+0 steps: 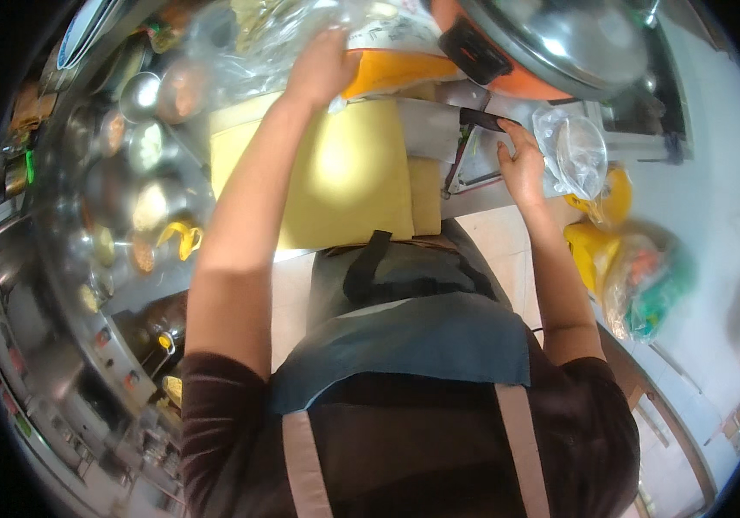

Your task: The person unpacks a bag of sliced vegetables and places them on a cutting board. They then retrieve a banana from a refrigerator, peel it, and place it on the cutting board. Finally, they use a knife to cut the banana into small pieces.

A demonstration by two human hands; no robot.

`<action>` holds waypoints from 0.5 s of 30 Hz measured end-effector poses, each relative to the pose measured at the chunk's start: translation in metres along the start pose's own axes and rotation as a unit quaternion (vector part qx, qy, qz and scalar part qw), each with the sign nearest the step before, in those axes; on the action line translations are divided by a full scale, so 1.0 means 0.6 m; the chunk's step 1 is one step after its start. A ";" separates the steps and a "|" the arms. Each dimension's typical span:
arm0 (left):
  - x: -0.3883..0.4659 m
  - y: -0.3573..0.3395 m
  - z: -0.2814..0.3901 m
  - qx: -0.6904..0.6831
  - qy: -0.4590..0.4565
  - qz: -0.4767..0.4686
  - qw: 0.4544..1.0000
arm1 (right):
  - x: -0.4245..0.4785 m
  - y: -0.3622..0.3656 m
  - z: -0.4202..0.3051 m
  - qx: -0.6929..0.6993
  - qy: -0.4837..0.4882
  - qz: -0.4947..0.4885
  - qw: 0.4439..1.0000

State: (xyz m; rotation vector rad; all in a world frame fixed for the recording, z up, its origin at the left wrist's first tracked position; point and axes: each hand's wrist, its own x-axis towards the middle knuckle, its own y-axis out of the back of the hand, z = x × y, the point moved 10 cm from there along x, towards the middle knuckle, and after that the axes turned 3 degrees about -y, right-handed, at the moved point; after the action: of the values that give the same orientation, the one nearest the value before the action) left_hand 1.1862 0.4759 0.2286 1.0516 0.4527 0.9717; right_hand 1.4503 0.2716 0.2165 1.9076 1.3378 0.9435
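Observation:
My left hand is at the top, over clear plastic bags and at the left end of an orange packet; its fingers are partly hidden, so its hold is unclear. My right hand touches the black handle of a cleaver with its fingertips; whether it grips is not plain. The cleaver's wide blade lies at the right edge of a yellow cutting board.
An orange pot with a glass lid stands at the upper right. Beside my right hand is a plastic-lined bowl. Several metal bowls of ingredients stand at the left, near a yellow peel-like strip. Bagged items lie at the right.

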 end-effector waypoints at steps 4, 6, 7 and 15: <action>0.059 -0.006 0.005 0.044 0.021 -0.014 0.999 | 0.029 -0.048 -0.003 -0.030 0.070 -0.069 0.995; 0.054 0.005 0.027 0.044 0.050 -0.046 0.997 | 0.041 -0.076 -0.016 -0.048 0.127 -0.099 0.986; 0.039 0.014 0.034 0.047 0.040 -0.035 0.997 | 0.046 -0.090 -0.020 -0.063 0.141 -0.105 0.982; -0.226 0.036 0.020 0.010 0.053 0.119 0.991 | 0.068 -0.152 -0.026 -0.071 0.140 -0.300 0.941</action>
State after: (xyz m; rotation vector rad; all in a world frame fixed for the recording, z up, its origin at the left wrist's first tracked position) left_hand 1.1140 0.3587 0.2367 1.0925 0.4309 1.2407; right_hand 1.4002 0.3388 0.1597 1.1634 1.8178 0.9714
